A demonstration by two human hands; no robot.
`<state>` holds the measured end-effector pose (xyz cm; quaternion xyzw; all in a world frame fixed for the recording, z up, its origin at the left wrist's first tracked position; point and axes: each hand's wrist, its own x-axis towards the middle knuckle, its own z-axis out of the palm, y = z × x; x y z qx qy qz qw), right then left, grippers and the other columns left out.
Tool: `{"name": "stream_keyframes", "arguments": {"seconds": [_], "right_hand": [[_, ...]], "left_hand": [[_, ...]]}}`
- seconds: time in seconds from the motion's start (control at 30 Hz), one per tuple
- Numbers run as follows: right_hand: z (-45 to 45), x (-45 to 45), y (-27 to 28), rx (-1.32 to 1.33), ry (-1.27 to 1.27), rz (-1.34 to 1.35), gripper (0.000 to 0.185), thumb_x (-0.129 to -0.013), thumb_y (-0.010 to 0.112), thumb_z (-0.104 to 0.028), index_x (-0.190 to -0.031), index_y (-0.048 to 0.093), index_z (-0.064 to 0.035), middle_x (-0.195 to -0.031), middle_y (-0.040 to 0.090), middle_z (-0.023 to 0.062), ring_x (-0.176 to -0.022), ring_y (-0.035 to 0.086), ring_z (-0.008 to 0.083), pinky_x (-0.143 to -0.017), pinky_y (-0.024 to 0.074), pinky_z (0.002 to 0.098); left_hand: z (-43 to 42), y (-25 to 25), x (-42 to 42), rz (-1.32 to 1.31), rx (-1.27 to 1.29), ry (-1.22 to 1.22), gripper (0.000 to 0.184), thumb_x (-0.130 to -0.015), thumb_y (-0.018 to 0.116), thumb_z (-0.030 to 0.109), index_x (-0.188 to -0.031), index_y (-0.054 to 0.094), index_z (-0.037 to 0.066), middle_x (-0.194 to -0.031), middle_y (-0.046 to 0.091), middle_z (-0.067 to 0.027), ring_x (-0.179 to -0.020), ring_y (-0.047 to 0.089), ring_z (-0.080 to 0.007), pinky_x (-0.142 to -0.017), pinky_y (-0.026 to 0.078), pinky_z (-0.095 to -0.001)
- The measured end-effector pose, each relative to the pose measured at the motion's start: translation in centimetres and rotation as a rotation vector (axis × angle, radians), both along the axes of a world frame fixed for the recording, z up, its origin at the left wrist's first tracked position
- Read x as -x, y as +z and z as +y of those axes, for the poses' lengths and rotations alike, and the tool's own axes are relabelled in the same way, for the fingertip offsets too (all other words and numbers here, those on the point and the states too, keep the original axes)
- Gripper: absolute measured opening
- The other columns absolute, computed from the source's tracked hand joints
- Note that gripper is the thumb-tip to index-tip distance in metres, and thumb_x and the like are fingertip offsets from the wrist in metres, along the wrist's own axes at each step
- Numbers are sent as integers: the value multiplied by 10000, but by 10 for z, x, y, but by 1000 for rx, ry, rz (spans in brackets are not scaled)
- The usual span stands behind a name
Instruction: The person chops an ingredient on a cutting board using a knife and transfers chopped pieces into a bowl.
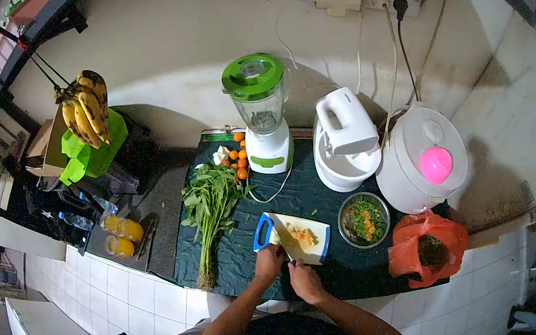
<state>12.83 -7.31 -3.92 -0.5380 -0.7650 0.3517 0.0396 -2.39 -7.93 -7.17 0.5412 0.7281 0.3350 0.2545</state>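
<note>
Bearings from the board's middle. Greens (211,197) at nine o'clock, lying on the dark cloth (239,267), roots toward the near edge; well apart from the blade, fine to leave there. Orange fruit (241,163) between ten and eleven, just beside the blender (267,143); also out of the way.

Left hand (269,262) at seven, over the board's near edge, fingers bent. Tips hidden; cannot tell whether grasping a piece or only pressing down. Better to curl the tips back, tuck the thumb behind, and lead with the knuckles.

Chopped bits (301,234), pale and orange, in a loose spread across the middle of the board (311,255). Worth sweeping toward two, away from the cut, for a bare patch under the edge.

Knife (287,254) at six, blade slanting toward eleven, very near the left hand. Short, steady strokes, tip low; no hurrying. Right hand (306,280) at five, fingers clenched round the handle. Wrist to be kept in line with the blade.

Bowl (343,221) at two, apart from the board, with chopped green and orange inside. Red bag (452,246) at three, farther off.
</note>
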Motion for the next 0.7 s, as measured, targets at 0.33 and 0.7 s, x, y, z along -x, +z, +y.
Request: {"name": "stream_keyframes", "arguments": {"seconds": [0.33, 0.7], "right_hand": [[19, 6, -24, -197, -9, -43, 358, -982, 501, -338, -970, 595, 7, -716, 645, 223, -655, 648, 407, -570, 512, 506], [0, -3, -8, -110, 46, 129, 370, -997, 467, -280, -1039, 570, 73, -879, 637, 319, -850, 618, 496, -754, 489, 558]], "left_hand": [[-1, -6, -2, 30, -9, 24, 127, -807, 636, 119, -824, 694, 7, -838, 657, -222, -774, 648, -396, -698, 519, -462], [0, -4, -1, 54, 19, 40, 143, -800, 631, 127, -775, 684, -4, -813, 654, -224, -726, 645, -406, -664, 518, -477]]}}
